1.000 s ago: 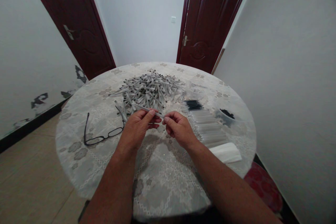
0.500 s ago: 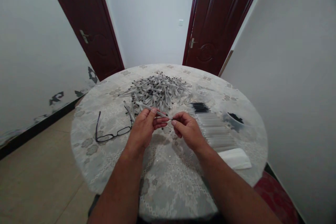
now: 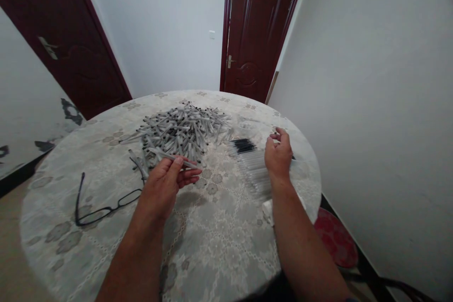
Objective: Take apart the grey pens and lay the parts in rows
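My left hand (image 3: 171,175) is closed on a slim, whitish pen (image 3: 163,154), thumb on top, with the lower fingers loosely extended. The pen slants up to the left, and its far end lies in front of a big heap of similar pens (image 3: 177,127) with dark ends. Off to the right, my right hand (image 3: 279,153) is raised over the table with its fingers curled together. A tiny dark spot shows at its fingertips, too small to name. Beside it lies a row of clear tubes (image 3: 253,167) with black rods (image 3: 243,146) at their far end.
Black-framed glasses (image 3: 102,211) lie on the left of the round table (image 3: 219,245), which has a lace-patterned cloth. A white packet (image 3: 268,211) is partly behind my right forearm. A red round seat (image 3: 334,236) stands at right, near the wall.
My right hand has left the pen's tip and moved right, past the row of tubes, covering the tub of black pieces. My left hand keeps the pen. The view has turned right.
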Motion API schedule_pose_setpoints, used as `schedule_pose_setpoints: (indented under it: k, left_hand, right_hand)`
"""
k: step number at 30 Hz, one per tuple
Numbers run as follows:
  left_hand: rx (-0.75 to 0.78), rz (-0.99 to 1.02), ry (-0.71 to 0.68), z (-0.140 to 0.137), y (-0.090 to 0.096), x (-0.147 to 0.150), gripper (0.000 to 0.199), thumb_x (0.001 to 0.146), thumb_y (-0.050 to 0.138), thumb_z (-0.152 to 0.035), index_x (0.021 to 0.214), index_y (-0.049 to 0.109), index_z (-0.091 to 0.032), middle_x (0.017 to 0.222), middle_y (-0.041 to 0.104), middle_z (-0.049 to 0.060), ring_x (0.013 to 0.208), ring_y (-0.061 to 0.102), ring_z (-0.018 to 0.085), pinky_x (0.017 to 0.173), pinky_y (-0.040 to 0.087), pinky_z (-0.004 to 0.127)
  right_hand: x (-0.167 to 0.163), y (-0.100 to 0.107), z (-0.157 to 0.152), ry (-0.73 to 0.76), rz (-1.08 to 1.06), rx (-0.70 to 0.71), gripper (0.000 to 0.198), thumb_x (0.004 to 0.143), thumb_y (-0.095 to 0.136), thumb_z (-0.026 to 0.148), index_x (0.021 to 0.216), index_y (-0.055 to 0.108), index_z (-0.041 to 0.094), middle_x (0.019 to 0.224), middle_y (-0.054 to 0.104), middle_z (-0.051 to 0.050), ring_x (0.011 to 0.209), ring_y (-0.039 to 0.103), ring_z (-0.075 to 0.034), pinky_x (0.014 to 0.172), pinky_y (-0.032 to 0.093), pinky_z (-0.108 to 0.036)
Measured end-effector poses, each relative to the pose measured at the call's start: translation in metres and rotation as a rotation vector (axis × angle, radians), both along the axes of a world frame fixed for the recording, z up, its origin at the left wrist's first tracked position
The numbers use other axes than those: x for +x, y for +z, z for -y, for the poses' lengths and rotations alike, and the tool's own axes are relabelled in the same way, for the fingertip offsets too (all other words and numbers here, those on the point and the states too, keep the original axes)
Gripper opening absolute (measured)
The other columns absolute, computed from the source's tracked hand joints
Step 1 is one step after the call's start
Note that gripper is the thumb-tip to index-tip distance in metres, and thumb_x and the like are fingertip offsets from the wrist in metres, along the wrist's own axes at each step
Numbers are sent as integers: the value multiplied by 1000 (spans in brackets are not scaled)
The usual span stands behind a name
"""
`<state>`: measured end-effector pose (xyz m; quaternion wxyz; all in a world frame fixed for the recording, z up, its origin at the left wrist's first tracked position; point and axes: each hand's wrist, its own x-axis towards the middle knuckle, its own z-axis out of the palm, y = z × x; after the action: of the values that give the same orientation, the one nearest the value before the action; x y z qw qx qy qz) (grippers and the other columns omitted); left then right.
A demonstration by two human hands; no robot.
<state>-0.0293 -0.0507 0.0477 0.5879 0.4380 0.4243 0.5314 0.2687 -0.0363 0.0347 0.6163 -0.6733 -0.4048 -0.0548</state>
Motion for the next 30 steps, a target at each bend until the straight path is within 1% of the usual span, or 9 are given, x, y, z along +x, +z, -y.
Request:
schedule_pose_setpoints:
  k: [1, 3, 5, 8, 11, 18, 21, 25, 30]
  left_hand:
    - [0, -9, -3, 0, 0, 0, 32, 88, 70, -46, 96, 60, -18, 100, 76, 8, 84, 78, 24, 76, 65, 40]
    - [2, -24, -15, 0, -1, -1, 32, 88, 70, -46, 97, 61, -17, 103, 76, 8, 84, 78, 24, 76, 65, 40]
    - [6, -45, -31, 0, -3, -2, 33, 88, 71, -47, 99, 62, -17, 106, 76, 9, 85, 78, 24, 77, 65, 40]
    - [15, -87, -58, 0, -4, -3, 36, 89, 70, -49, 101, 63, -16, 108, 75, 10, 87, 78, 25, 80, 65, 41]
    - [25, -147, -82, 1, -4, -3, 38, 89, 70, -50, 105, 65, -16, 109, 76, 12, 88, 78, 26, 82, 65, 42]
    - [63, -276, -131, -1, -6, -5, 43, 88, 70, -55, 106, 66, -17, 101, 76, 9, 83, 77, 26, 78, 66, 42]
    - [73, -327, -139, -2, -8, -8, 45, 87, 70, -57, 108, 68, -18, 98, 76, 9, 82, 77, 26, 77, 66, 41]
    - [57, -312, -143, -2, -6, -9, 43, 87, 69, -57, 103, 67, -17, 99, 77, 10, 84, 77, 26, 76, 65, 40]
    - [67, -298, -100, -1, -4, -8, 41, 88, 67, -57, 99, 67, -17, 103, 77, 11, 81, 77, 24, 72, 64, 36]
  right_hand:
    - [-4, -1, 0, 40, -17, 5, 43, 91, 56, 30, 130, 64, 16, 108, 72, -10, 71, 60, -19, 80, 48, -35]
    - [-24, -2, 4, 211, -49, 15, 34, 94, 55, 32, 122, 69, 17, 104, 73, -9, 79, 63, -20, 79, 49, -33]
    - [-53, -2, 11, 460, -30, 13, 26, 95, 58, 33, 114, 72, 20, 102, 73, -7, 84, 64, -20, 81, 49, -31]
    - [-95, -3, 24, 797, 124, -83, 22, 96, 61, 31, 113, 72, 23, 99, 72, -5, 81, 63, -17, 80, 49, -29]
    - [-118, -7, 34, 955, 213, -129, 20, 97, 63, 28, 113, 73, 23, 97, 71, -4, 84, 63, -17, 82, 49, -29]
    - [-121, -11, 33, 982, 206, -196, 13, 94, 66, 22, 105, 72, 24, 97, 71, -2, 85, 64, -16, 79, 49, -27]
    - [-118, -10, 35, 1028, 223, -256, 17, 94, 64, 20, 109, 69, 24, 93, 71, -1, 80, 63, -16, 75, 48, -26]
    - [-113, -10, 43, 1024, 387, -328, 22, 91, 62, 14, 112, 65, 22, 93, 69, -2, 84, 63, -17, 79, 47, -27]
    - [-106, -15, 58, 935, 597, -445, 16, 90, 59, 14, 103, 64, 19, 97, 66, -6, 92, 61, -21, 83, 45, -30]
